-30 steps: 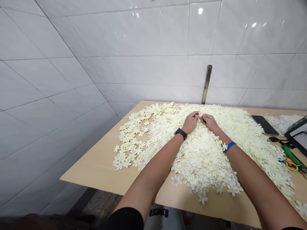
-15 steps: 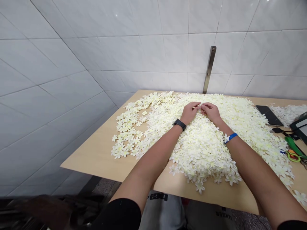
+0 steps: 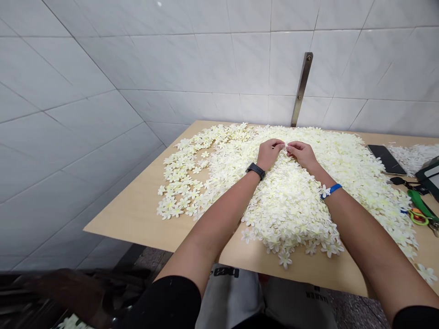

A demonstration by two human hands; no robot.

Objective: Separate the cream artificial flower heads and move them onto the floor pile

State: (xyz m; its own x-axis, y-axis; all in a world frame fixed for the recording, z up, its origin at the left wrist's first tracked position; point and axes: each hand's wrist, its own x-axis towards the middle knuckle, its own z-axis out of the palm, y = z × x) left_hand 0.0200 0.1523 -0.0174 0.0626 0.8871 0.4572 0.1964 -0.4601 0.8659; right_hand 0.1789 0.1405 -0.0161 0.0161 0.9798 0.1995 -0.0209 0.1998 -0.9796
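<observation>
Above the back of a broad heap of white and pale-yellow artificial flowers (image 3: 291, 201), my two hands meet almost fingertip to fingertip. My left hand (image 3: 270, 153), below a black wristband, has its thumb and fingers pinched together. Facing it, my right hand (image 3: 302, 154) is pinched as well. Something tiny and whitish shows between the fingertips, too small to make out against the flowers. Around my right wrist runs a blue band (image 3: 335, 188) with one white flower (image 3: 324, 191) on it.
The flowers spread over a light wooden table (image 3: 133, 214) against a tiled wall. At the right lie a dark phone (image 3: 387, 158), a pile of small white pieces (image 3: 414, 157), a dark box (image 3: 430, 176) and a green-handled tool (image 3: 420, 201). A metal strip (image 3: 302, 89) is fixed to the wall.
The view has tilted slightly, so the table and wall sit a little higher in the picture. Both hands stay pinched close together over the heap, their fingertips slightly shifted.
</observation>
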